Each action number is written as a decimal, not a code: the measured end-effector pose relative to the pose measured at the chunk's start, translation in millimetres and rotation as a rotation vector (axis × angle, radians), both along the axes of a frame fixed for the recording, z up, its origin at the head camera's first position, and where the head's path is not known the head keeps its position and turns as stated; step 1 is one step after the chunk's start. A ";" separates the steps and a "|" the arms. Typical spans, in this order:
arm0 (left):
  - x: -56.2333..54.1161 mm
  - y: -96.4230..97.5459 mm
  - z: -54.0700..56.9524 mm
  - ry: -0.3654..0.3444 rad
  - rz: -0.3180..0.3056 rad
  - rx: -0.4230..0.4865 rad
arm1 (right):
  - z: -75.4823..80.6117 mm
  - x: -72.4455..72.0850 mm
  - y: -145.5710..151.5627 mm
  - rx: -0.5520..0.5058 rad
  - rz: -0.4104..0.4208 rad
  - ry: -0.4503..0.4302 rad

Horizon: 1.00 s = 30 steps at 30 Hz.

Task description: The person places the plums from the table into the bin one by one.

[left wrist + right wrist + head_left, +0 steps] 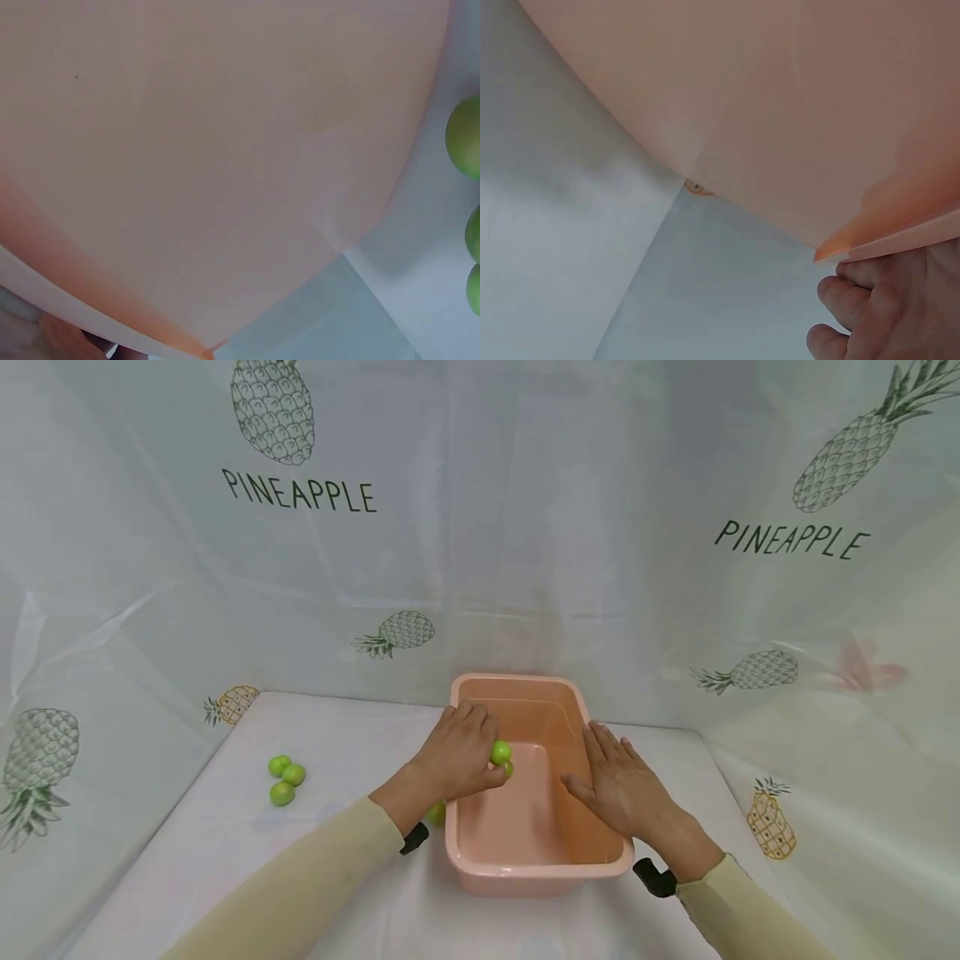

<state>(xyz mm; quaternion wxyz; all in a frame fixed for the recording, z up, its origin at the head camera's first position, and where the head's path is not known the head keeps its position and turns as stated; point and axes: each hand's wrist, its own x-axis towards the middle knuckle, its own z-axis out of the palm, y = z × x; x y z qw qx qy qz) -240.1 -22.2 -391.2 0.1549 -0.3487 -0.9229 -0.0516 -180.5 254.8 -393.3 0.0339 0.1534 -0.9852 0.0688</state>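
Note:
A pink plastic tub (540, 871) stands in the middle of the table. Over its left rim, my left hand (461, 747) grips two small round green fruits, which look like limes (501, 752); the palm side is hidden. Flat and with straight fingers, my right hand (626, 785) rests on the tub's right rim, its thumb over the inside. The right wrist view shows the fingers of this hand (885, 307) just past the rim. Another lime (436, 813) lies against the tub's left side, partly covered by my left wrist.
Three limes (282, 793) lie grouped on the left of the white-covered table (352, 735). Some limes (465, 139) also show at the right edge of the left wrist view. A pineapple-print curtain (525, 527) hangs behind and around the table.

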 end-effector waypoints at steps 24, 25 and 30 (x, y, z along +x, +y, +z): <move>2.9 -2.0 -0.8 -0.026 0.011 -0.013 | -2.2 1.9 -0.5 -0.013 0.008 0.020; 2.8 -2.1 -0.7 -0.020 0.010 -0.012 | -2.0 1.9 -0.5 -0.011 0.008 0.020; 3.2 -2.8 -0.5 -0.028 0.016 -0.006 | -2.3 1.9 -0.2 -0.011 0.007 0.016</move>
